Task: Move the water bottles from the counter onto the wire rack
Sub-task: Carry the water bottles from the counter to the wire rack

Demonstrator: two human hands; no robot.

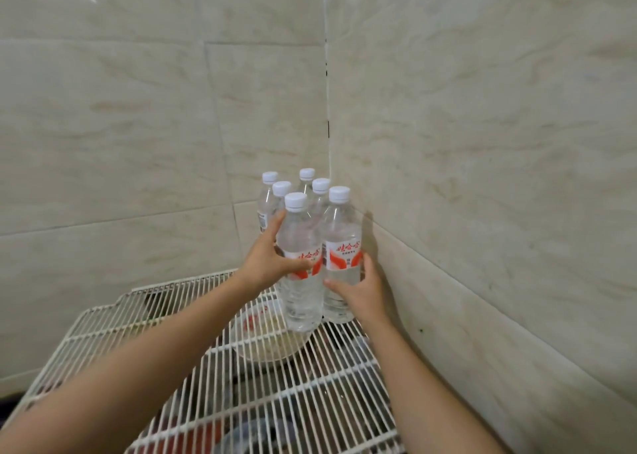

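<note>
On the rack, far right corner, hard against the tiled walls, six bottles stand in a tight cluster. The back four are upright, capped and untouched. The front two are in your hands.

Your left grip is closed round the left bottle at label height, thumb across the front, forefinger reaching up along its shoulder. Your right grip wraps the right bottle low on the label, thumb in front, fingers hidden behind. Both bottles are upright and touching each other, bases at rack level. From this view you cannot tell whether their full weight is down on the wires. The counter is not in view.

Judged step: setting down the front pair, then letting go.

Risks from here:
- A base may land on one wire only. Round bottoms on open bars tip easily, so if you release before a bottle sits square, it leans.
- The cluster is packed. A lean from either front bottle goes into its neighbour or the back four, and several may topple together.
- The left bottle faces the open rack, with nothing on its near side to stop it. A fall that way could roll it toward the near edge.
- Drawing your left fingers out from beside the back row could drag a bottle along.
- A bowl sits under the rack, below the left bottle. A hard knock would shake the wires above it.
</note>
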